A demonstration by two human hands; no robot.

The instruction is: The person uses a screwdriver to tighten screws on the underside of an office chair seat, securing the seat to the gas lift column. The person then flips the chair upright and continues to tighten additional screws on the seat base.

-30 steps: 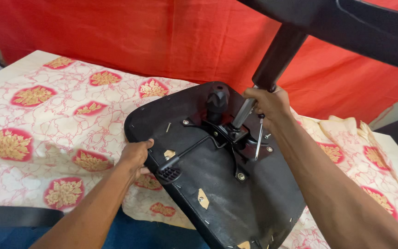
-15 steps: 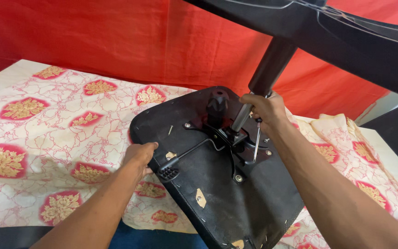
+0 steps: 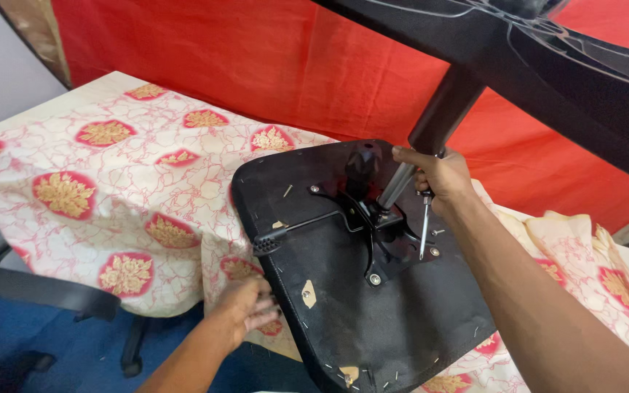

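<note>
Seat upside down on bench, overhanging near edge. Right hand fingers closed on screwdriver beside gas column. Left hand loosely curled at seat's near-left edge. Judgement: heavy, rigid; grip rim or column.

Over the upturned black seat base the way is tight: the gas-lift column rises at a slant from the middle, and the chair's black legs spread across overhead. The right hand, gripping the column with a screwdriver, blocks that side of the metal plate. Nearer, the seat's lower half lies open. The left hand sits at the seat's near edge. The patterned cloth to the left lies unobstructed.
</note>
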